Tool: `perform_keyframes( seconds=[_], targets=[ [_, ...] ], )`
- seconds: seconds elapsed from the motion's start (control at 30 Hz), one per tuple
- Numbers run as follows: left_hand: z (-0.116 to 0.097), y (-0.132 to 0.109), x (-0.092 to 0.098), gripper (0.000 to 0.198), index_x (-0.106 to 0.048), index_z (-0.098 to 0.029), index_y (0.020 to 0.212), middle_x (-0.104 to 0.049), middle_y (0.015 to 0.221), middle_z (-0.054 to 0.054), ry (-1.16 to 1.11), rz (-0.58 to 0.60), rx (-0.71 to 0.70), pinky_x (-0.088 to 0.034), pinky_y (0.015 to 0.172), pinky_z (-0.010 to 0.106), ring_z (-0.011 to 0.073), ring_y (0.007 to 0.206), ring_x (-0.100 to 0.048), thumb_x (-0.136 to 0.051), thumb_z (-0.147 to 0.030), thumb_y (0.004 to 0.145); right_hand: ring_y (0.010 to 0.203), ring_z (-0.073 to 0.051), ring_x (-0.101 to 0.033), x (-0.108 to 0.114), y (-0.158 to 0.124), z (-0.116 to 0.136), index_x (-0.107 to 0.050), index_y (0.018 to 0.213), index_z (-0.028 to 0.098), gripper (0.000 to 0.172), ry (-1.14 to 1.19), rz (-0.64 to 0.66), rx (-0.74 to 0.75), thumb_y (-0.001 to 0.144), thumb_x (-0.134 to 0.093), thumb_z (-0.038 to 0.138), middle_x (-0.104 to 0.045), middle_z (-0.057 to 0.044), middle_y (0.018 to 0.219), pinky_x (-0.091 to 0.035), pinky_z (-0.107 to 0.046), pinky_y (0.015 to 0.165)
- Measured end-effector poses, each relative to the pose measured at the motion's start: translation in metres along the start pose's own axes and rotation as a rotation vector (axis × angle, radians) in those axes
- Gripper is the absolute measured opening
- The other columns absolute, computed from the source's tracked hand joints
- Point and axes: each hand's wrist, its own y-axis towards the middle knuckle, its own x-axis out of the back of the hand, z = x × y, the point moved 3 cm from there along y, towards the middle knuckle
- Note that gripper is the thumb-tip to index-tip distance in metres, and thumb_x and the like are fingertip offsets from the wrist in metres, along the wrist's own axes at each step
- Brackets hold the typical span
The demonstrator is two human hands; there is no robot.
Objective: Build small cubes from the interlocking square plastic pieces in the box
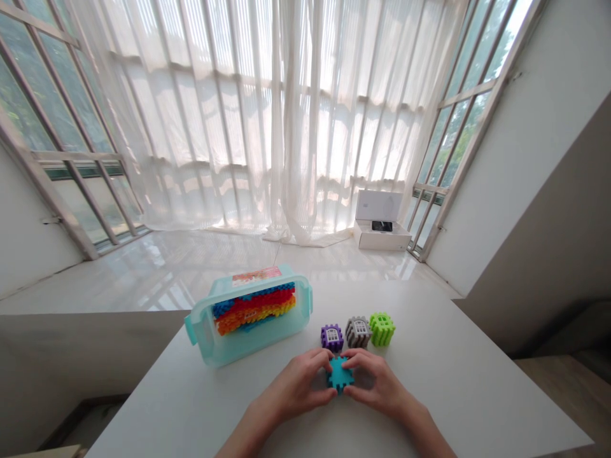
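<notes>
My left hand and my right hand both hold a teal interlocking plastic block cube from its sides, on the white table near me. Its far part is partly hidden by my fingers. Just beyond my hands sit a purple block cube, a grey block cube and a lime green block cube, side by side. The purple one is almost touching my left fingers.
A translucent aqua plastic storage box lies at the table's left, filled with rows of red, orange, yellow and blue pieces. Beyond the table edge lies a glossy white floor, with a white open box by sheer curtains.
</notes>
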Motion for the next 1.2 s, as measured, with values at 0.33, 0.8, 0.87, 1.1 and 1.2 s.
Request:
perform_keyframes(
  seconds=[0.33, 0.8, 0.87, 1.1, 1.2],
  targets=[
    [0.0002, -0.0005, -0.0019, 0.027, -0.056, -0.022, 0.094, -0.064, 0.103, 0.003, 0.024, 0.002, 0.039, -0.047, 0.083, 0.029, 0.0190, 0.090, -0.060, -0.071, -0.018, 0.071, 0.108, -0.025, -0.065, 0.0003, 0.0005, 0.0021, -0.064, 0.106, 0.020, 0.037, 0.029, 0.007, -0.006, 0.072, -0.077, 0.018, -0.068, -0.010, 0.116, -0.053, -0.036, 0.093],
    [-0.0009, -0.0001, -0.0036, 0.027, -0.057, -0.022, 0.098, -0.064, 0.099, 0.003, 0.090, 0.060, -0.006, -0.047, 0.078, 0.028, 0.0204, 0.089, -0.060, -0.068, -0.020, 0.074, 0.096, -0.022, -0.066, -0.0017, -0.0007, -0.0010, -0.061, 0.111, 0.021, 0.044, 0.012, 0.037, -0.024, 0.070, -0.074, 0.013, -0.069, -0.005, 0.109, -0.054, -0.030, 0.086],
    [0.0009, 0.0002, -0.0056, 0.028, -0.057, -0.022, 0.098, -0.065, 0.098, 0.004, 0.120, 0.058, -0.015, -0.047, 0.078, 0.030, 0.0219, 0.090, -0.060, -0.069, -0.021, 0.073, 0.094, -0.021, -0.066, -0.0020, -0.0012, -0.0010, -0.060, 0.112, 0.022, 0.046, -0.003, 0.046, -0.031, 0.070, -0.074, 0.011, -0.068, -0.004, 0.107, -0.054, -0.029, 0.084],
    [0.0029, 0.0001, -0.0072, 0.027, -0.057, -0.022, 0.096, -0.065, 0.096, 0.004, 0.173, 0.033, -0.040, -0.046, 0.080, 0.032, 0.0238, 0.092, -0.059, -0.070, -0.022, 0.071, 0.092, -0.021, -0.063, -0.0037, -0.0007, 0.0044, -0.058, 0.113, 0.023, 0.046, -0.054, 0.068, -0.037, 0.071, -0.073, 0.012, -0.066, -0.003, 0.105, -0.051, -0.028, 0.082],
    [0.0027, -0.0001, -0.0057, 0.029, -0.057, -0.022, 0.096, -0.066, 0.096, 0.004, 0.188, 0.038, -0.040, -0.045, 0.080, 0.031, 0.0233, 0.092, -0.059, -0.071, -0.022, 0.071, 0.092, -0.021, -0.063, -0.0043, -0.0004, 0.0053, -0.058, 0.114, 0.023, 0.045, -0.068, 0.065, -0.031, 0.073, -0.073, 0.013, -0.066, -0.003, 0.105, -0.051, -0.029, 0.083]
  ],
)
